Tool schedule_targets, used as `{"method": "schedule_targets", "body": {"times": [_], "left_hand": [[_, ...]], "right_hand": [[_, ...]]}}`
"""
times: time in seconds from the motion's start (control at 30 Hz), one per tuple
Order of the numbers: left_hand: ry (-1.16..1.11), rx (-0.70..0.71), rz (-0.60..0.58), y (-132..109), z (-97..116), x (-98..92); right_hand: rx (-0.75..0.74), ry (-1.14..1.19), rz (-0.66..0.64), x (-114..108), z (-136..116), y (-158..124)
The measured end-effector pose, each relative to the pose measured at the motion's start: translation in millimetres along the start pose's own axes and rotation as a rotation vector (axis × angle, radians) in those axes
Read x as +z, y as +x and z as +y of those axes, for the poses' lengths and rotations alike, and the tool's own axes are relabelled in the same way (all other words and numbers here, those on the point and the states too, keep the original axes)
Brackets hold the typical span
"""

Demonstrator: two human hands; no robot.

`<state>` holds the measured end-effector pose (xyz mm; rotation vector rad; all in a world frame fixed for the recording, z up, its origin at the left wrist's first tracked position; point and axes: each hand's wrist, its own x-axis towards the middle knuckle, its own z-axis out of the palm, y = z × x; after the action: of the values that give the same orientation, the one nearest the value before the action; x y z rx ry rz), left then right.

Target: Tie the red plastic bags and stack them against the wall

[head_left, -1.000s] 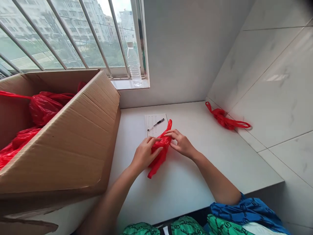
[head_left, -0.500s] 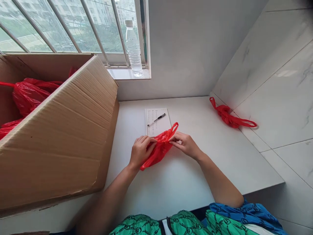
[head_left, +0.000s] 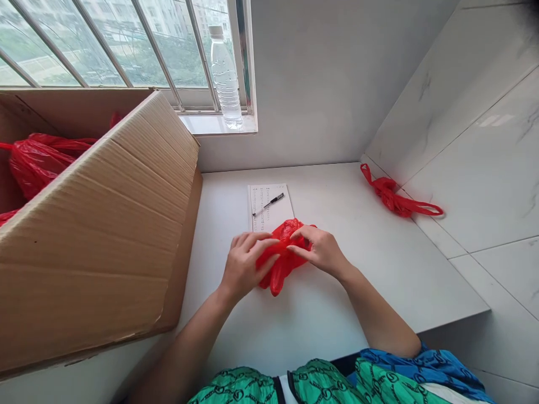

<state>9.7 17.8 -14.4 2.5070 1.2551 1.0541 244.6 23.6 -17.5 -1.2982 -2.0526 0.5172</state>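
A red plastic bag is bunched into a crumpled wad on the white counter. My left hand presses its fingers over the wad's left side, and my right hand pinches it from the right. Both hands hold the bag, and their fingers hide part of it. Just beyond the bag lies a sheet of printed paper with a black pen on it. The wad touches the paper's near edge.
A large open cardboard box fills the left side, with loose red bags inside. Another knotted red bag lies against the tiled wall. A plastic water bottle stands on the barred window's sill.
The bag has gone from a flatter, longer shape with a raised handle to a compact wad between my hands. The view has shifted slightly, with the box and window sitting higher.
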Motion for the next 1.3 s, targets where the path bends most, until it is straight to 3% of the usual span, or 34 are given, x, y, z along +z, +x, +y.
{"method": "schedule_targets", "body": {"times": [0.1, 0.23, 0.37, 0.6, 0.8, 0.87, 1.0, 1.07, 1.13, 1.2, 1.3], "left_hand": [[0.082, 0.095, -0.130, -2, 2, 9.3], [0.117, 0.092, -0.174, -4, -3, 16.1], [0.082, 0.047, -0.112, -3, -12, 8.2], [0.007, -0.146, 0.078, 1, -21, -16.3], [0.028, 0.157, -0.115, 0, 7, -4.2], [0.043, 0.184, -0.111, -1, 7, -1.3], [-0.074, -0.044, 0.140, -3, -6, -7.4], [-0.202, -0.214, 0.270, -4, -9, -13.1], [-0.354, -0.297, 0.323, -5, -8, -18.0], [-0.461, -0.242, 0.329, -4, -2, -21.8], [-0.483, -0.031, 0.288, -3, 9, -26.1]], "right_hand": [[-0.051, -0.004, -0.087, 7, -2, -2], [-0.075, 0.016, -0.129, 10, -3, -3], [-0.071, 0.079, -0.161, 2, 0, -3], [0.120, 0.103, 0.061, -26, 8, -4], [0.090, 0.222, -0.054, -9, -13, -5], [0.130, 0.309, -0.057, -7, -12, -5], [0.333, 0.515, 0.235, -14, 7, -3], [0.359, 0.550, 0.383, -21, 16, -1], [0.323, 0.527, 0.477, -27, 17, -1], [0.219, 0.419, 0.616, -32, 9, -3], [-0.128, 0.193, 0.824, -33, -17, -10]]}}
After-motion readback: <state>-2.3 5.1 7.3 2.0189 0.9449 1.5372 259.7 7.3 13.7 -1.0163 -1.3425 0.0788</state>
